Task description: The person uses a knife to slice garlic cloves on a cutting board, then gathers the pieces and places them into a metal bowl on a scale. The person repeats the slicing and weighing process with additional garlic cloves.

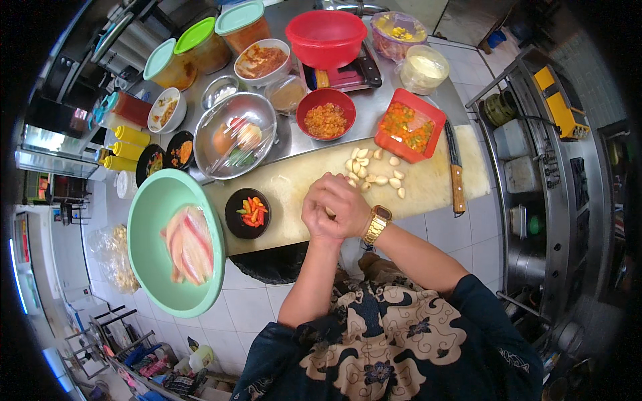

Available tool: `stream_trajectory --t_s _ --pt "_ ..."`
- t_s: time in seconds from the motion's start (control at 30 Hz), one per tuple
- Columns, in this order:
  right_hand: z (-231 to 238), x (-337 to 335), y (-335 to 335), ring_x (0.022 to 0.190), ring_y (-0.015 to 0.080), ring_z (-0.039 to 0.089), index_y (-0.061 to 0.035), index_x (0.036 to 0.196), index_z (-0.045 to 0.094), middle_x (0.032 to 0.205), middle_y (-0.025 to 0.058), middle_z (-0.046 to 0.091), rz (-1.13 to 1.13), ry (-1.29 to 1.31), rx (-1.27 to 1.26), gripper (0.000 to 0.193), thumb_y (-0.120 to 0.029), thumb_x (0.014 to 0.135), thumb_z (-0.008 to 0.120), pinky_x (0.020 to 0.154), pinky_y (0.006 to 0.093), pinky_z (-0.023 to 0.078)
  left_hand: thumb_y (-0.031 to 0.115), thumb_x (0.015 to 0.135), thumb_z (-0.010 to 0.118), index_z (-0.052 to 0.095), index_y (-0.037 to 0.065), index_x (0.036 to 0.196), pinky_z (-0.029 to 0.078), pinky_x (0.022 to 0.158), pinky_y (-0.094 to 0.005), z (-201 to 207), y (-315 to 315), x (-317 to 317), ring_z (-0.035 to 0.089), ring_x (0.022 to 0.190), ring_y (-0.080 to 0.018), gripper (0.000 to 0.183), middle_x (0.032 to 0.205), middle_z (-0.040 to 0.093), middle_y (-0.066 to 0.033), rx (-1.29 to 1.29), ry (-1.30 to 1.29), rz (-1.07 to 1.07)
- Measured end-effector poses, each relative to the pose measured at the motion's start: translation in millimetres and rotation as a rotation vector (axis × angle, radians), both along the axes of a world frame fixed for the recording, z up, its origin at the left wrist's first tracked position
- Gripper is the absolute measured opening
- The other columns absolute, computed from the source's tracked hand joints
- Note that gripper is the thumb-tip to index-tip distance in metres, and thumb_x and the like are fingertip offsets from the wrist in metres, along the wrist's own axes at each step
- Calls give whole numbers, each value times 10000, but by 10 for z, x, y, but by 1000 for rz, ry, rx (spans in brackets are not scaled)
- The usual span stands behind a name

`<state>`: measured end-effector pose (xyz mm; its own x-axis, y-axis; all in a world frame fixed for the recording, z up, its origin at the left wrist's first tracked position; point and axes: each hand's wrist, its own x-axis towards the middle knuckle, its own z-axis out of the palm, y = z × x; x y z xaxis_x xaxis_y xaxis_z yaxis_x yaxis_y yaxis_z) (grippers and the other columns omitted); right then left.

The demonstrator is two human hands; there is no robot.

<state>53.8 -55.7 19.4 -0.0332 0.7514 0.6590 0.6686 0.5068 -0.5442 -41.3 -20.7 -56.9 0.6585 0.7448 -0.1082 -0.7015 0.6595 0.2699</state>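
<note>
My left hand (319,219) and my right hand (351,204) were pressed together above the cutting board (287,177). The right was curled narrow; the left was partly hidden, so I could not tell how its fingers stood, nor whether something was inside. The peeled garlic cloves (382,180) lay near, at two o'clock from my hands. At nine o'clock stood a black bowl (234,226) of chillies (253,212); at three o'clock, a knife (457,184) with wooden handle.
</note>
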Motion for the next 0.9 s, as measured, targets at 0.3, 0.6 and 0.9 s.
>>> stream_trajectory --t_s 0.3,0.6,0.9 --pt "-218 624 -546 1366 446 509 -83 1384 643 1478 257 524 -537 -181 -257 642 -371 827 786 1146 577 389 384 1081 504 681 22 1163 606 913 -421 -67 173 -64 682 1113 -345 410 1253 679 -216 -392 -366 -119" --pt "-423 586 -82 1352 414 469 -201 1362 673 1483 169 527 -635 -458 -449 619 -490 823 767 1122 581 356 424 1105 398 615 25 1296 436 1183 -622 115 202 -161 588 1328 -427 493 1406 607 -263 -432 -179 8" --pt "-561 662 -29 954 309 643 -136 933 721 1057 104 640 -562 -412 -299 214 -267 780 794 738 425 570 422 1107 366 558 10 1355 335 1249 -632 356 197 -64 439 1484 -451 518 1523 515 -271 -420 93 97"
